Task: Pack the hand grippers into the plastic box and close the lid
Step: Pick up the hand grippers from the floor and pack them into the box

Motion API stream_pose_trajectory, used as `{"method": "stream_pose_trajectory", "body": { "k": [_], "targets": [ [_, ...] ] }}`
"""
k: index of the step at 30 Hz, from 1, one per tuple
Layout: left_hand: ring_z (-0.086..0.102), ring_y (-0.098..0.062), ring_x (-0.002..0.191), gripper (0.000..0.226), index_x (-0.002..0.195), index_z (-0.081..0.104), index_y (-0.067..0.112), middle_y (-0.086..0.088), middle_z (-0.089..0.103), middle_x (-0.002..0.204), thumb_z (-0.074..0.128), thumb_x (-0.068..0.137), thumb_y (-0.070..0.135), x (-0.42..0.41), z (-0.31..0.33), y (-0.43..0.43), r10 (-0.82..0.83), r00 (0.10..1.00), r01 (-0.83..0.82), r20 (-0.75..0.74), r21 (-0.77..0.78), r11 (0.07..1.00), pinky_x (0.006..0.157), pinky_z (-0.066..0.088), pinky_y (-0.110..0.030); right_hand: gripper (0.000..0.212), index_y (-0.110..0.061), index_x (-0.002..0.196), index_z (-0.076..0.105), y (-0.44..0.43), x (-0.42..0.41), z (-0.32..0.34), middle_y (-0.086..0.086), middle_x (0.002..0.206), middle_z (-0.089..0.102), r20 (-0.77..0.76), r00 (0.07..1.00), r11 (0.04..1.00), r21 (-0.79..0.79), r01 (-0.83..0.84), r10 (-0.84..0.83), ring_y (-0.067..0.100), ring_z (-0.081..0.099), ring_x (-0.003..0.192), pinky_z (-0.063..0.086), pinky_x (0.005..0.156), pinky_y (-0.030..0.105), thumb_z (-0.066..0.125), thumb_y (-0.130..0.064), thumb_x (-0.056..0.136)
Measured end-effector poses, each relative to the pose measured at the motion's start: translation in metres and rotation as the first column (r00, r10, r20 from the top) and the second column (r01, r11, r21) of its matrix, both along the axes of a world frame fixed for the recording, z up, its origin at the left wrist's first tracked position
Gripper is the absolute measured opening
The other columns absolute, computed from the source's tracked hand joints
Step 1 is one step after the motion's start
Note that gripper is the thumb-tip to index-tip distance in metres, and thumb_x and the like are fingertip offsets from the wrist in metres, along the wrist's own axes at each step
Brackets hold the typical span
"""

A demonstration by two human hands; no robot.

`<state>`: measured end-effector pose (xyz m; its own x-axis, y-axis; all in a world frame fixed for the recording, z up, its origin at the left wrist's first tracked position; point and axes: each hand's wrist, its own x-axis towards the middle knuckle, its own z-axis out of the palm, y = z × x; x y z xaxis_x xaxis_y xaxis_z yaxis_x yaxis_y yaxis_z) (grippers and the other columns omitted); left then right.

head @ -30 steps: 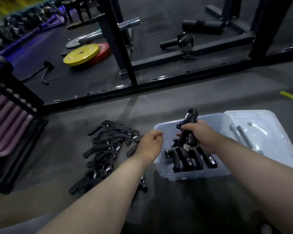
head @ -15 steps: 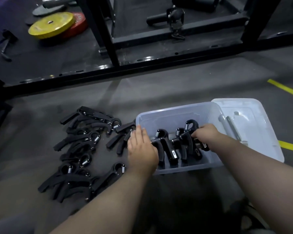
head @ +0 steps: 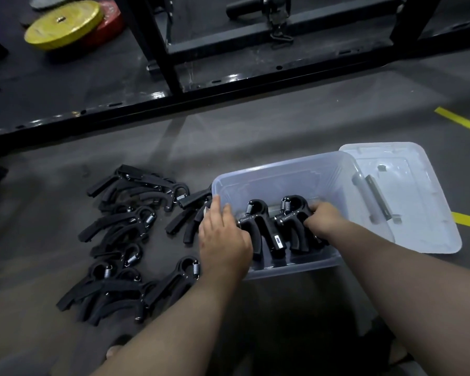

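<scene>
Many loose hand grippers: black, heaped on the floor left of the plastic box; the nearest lie just beside its left wall.
In the way: my left forearm crosses the near edge of the heap and hides part of it.
Background: a black rack frame runs across the floor beyond the box; a yellow weight plate lies partly over a red plate at far left; a yellow floor line shows at right.
Left grip: fingers nearly straight, laid over the box's left rim, its thumb side against the end of the packed row; it grasps nothing that I can see.
Right grip: fingers curled round the right end of the packed row, inside the box.
Packed hand grippers: a tight row in the near half of the box, spring ends up, handles down; exact count cannot be told.
Box: clear plastic, standing open on the floor.
Lid: lying flat on the floor to the right, against the box's right side, grey latches showing.
</scene>
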<state>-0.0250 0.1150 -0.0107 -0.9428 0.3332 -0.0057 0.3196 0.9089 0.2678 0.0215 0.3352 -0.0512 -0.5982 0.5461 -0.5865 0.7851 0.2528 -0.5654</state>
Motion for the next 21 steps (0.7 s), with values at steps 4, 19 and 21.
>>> {"method": "stream_pose_trajectory", "body": {
  "k": [4, 19, 21],
  "targets": [
    [0.029, -0.029, 0.14, 0.061, 0.138, 0.047, 0.01, -0.008, 0.025, 0.158, 0.04, 0.079, 0.024, 0.0, 0.0, 0.0001, 0.004, 1.0, -0.004, -0.006, 0.007, 1.0, 0.115, 0.023, -0.045, 0.02, -0.014, 0.092, 0.073, -0.0007, 0.0014, -0.0008, 0.01, 0.085, 0.072, -0.033, 0.999, 0.999, 0.044, 0.005, -0.004, 0.029, 0.068, 0.078, 0.06, 0.067, 0.038, 0.059, -0.004, 0.082],
    [0.033, -0.029, 0.138, 0.057, 0.132, 0.052, 0.009, -0.009, 0.029, 0.156, 0.043, 0.077, 0.023, -0.0007, -0.003, -0.0007, 0.01, 0.999, -0.009, -0.033, 0.016, 1.0, 0.113, 0.026, -0.045, 0.045, -0.02, 0.133, 0.051, -0.0071, -0.0014, -0.0004, 0.013, 0.117, 0.064, 0.051, 0.988, 0.989, 0.028, -0.145, 0.143, 0.032, 0.06, 0.106, 0.045, 0.088, 0.03, 0.052, -0.008, 0.089],
    [0.032, -0.028, 0.138, 0.057, 0.132, 0.051, 0.01, -0.008, 0.027, 0.157, 0.043, 0.077, 0.023, -0.0008, -0.0031, -0.001, 0.01, 1.0, -0.009, -0.025, 0.013, 1.0, 0.114, 0.025, -0.045, 0.044, -0.018, 0.132, 0.052, -0.0077, -0.0016, 0.0004, 0.014, 0.118, 0.063, 0.063, 0.988, 0.989, 0.045, -0.14, 0.137, 0.032, 0.059, 0.107, 0.045, 0.089, 0.032, 0.052, -0.008, 0.089]
  ]
}}
